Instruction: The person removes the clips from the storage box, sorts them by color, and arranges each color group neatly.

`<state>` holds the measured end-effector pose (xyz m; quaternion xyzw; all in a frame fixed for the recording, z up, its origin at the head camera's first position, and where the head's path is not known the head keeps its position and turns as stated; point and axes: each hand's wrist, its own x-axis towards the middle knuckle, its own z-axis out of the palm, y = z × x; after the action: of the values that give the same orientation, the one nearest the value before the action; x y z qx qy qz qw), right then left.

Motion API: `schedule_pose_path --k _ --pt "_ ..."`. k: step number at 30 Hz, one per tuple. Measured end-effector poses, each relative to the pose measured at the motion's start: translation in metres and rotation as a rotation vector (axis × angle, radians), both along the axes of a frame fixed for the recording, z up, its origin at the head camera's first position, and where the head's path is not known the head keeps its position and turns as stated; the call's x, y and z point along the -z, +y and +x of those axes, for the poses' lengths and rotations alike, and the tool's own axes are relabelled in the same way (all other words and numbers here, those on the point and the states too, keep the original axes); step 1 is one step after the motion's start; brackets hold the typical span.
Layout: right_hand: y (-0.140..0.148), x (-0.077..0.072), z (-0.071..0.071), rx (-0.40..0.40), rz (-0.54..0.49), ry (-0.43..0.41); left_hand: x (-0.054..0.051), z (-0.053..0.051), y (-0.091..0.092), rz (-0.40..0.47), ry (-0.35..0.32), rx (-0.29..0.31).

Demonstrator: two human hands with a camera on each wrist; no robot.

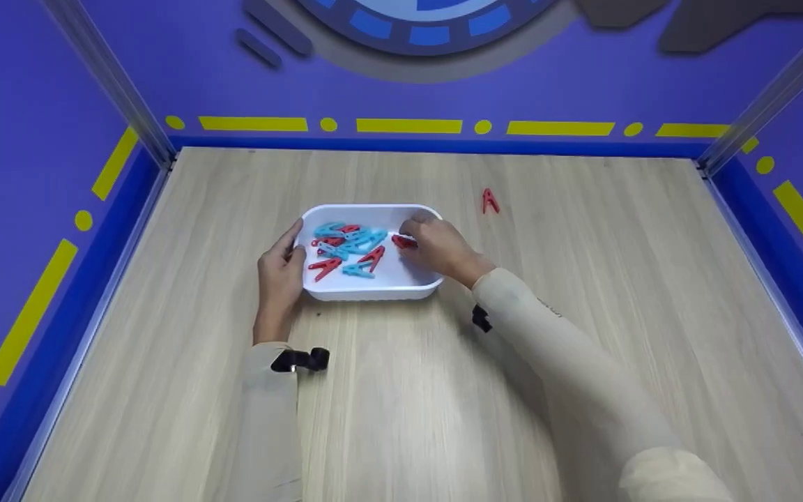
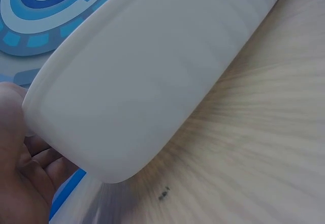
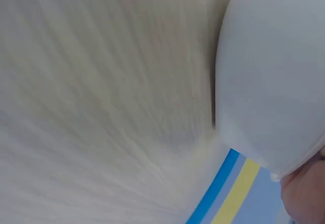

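A white plastic tray (image 1: 373,287) stands on the wooden table with several light-blue clothespins (image 1: 361,241) and red clothespins (image 1: 325,268) heaped toward its left half. My left hand (image 1: 280,279) grips the tray's left end, thumb at the rim and fingers along the outer wall. Over the tray's right side, my right hand (image 1: 436,244) reaches in and pinches a red clothespin (image 1: 403,242), its fingertips partly hidden in the head view. The left wrist view shows the tray's outer wall (image 2: 132,82) beside the left hand (image 2: 30,168). Only a bit of the right hand (image 3: 304,191) shows in the right wrist view.
One red clothespin (image 1: 490,201) lies on the table (image 1: 583,230) beyond the tray, to the right. Blue printed panels (image 1: 401,97) close off the back and both sides. A small dark speck (image 1: 318,314) marks the tabletop in front of the tray.
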<state>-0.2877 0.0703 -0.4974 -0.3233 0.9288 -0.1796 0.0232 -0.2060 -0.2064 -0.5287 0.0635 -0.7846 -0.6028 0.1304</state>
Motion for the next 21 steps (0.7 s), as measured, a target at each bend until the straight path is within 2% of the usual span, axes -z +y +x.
schedule_pose_path --k 5,9,14,21 --pt "-0.0048 -0.0019 -0.0008 0.016 0.093 -0.024 0.0 0.0 0.0004 0.01 -0.017 -0.002" --pt "-0.0053 -0.0021 -0.0014 0.01 0.103 -0.032 0.0005 -0.0009 0.0007 0.012 -0.027 -0.003" --pt "-0.0025 -0.0009 -0.0023 -0.002 0.019 -0.048 0.0026 -0.0008 0.0005 0.023 -0.041 -0.005" --pt "0.0018 0.0013 -0.0021 -0.027 -0.135 -0.051 0.0036 0.0002 0.0004 0.022 -0.024 -0.002"
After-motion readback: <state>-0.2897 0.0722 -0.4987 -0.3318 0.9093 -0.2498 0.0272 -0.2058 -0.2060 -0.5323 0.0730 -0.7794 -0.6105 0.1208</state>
